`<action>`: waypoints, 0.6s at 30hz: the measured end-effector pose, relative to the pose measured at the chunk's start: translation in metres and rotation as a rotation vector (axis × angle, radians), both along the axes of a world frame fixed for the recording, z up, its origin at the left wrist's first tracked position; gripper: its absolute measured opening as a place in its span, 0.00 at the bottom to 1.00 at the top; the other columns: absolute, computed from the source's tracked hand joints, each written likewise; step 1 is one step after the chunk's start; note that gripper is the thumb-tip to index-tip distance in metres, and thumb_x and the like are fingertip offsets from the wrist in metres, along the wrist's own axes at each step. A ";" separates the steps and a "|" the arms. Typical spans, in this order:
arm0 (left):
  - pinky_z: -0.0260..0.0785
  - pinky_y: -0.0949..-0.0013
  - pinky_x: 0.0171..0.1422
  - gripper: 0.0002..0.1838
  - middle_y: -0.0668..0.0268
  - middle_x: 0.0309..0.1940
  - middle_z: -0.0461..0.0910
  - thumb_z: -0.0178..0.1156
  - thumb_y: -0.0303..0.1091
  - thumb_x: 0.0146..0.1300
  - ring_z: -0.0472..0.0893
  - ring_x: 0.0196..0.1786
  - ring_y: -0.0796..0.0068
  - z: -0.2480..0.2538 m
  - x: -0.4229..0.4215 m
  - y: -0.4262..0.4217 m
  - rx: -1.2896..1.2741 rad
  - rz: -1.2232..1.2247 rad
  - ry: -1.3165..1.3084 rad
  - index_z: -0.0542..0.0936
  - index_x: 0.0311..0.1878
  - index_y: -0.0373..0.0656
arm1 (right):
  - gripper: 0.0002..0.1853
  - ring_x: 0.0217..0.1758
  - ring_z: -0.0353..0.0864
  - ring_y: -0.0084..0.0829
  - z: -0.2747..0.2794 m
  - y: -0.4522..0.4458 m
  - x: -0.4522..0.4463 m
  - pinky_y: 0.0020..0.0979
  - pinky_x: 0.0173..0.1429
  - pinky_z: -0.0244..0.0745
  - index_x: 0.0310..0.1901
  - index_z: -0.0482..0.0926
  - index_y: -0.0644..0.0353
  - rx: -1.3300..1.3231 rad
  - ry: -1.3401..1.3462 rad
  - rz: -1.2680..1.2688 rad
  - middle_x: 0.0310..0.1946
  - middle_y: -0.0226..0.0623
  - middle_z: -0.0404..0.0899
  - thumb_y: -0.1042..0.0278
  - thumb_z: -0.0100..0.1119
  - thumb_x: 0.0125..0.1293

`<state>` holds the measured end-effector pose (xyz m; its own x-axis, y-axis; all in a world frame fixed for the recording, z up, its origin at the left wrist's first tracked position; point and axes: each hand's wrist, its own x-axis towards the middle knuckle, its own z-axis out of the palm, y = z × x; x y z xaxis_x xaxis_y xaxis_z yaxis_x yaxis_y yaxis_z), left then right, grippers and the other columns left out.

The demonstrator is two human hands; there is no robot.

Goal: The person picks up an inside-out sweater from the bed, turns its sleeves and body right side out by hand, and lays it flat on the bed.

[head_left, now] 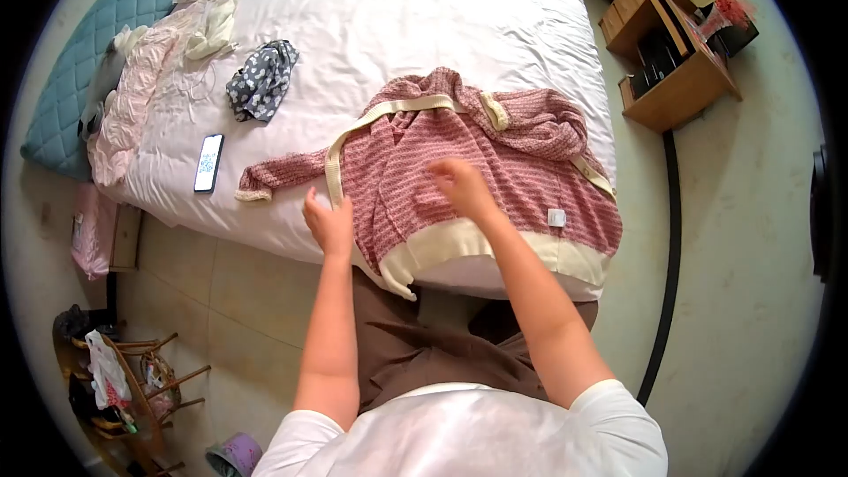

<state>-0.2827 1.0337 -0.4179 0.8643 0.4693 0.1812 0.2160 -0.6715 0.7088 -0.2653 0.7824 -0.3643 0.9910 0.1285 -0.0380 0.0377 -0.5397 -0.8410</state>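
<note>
A pink-and-cream striped knitted cardigan (pixel 526 190) lies spread over the near edge of the bed, its cream hem toward me. One sleeve (pixel 287 170) stretches out to the left; the other lies bunched at the upper right. By the cardigan's left front edge is my left hand (pixel 329 223), thumb and fingers apart, holding nothing. My right hand (pixel 465 187) is above the middle of the knit, fingers loosely bent and apart, with nothing in it. Whether either hand touches the cloth, I cannot tell. A white label (pixel 556 217) shows near the hem.
On the white-sheeted bed (pixel 415 0) lie a phone (pixel 208 163) and a crumpled dark patterned cloth (pixel 262 81). Pink bedding (pixel 132 128) runs along the left side. A wooden desk (pixel 667 57) stands at the upper right. A wooden chair (pixel 132 380) and a bin (pixel 234 457) are lower left.
</note>
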 end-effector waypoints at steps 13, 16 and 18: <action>0.71 0.75 0.47 0.17 0.62 0.44 0.78 0.57 0.22 0.58 0.77 0.44 0.78 0.035 -0.006 -0.061 -0.850 -0.353 0.017 0.72 0.52 0.36 | 0.17 0.38 0.80 0.39 -0.050 -0.052 0.229 0.41 0.44 0.76 0.50 0.71 0.66 -0.339 0.200 -0.542 0.37 0.46 0.80 0.62 0.42 0.69; 0.72 0.72 0.51 0.20 0.62 0.48 0.77 0.59 0.23 0.60 0.77 0.51 0.72 0.047 -0.011 -0.108 -0.735 -0.768 0.037 0.71 0.56 0.40 | 0.18 0.41 0.78 0.38 -0.019 -0.099 0.278 0.41 0.45 0.75 0.45 0.74 0.66 0.675 0.180 -0.970 0.39 0.46 0.78 0.60 0.37 0.72; 0.71 0.67 0.55 0.21 0.60 0.49 0.76 0.61 0.25 0.58 0.76 0.54 0.68 0.051 -0.013 -0.132 -0.634 -0.980 0.075 0.72 0.56 0.41 | 0.20 0.44 0.77 0.38 -0.020 -0.145 0.291 0.43 0.50 0.74 0.49 0.70 0.68 0.990 0.039 -0.562 0.44 0.45 0.75 0.58 0.35 0.73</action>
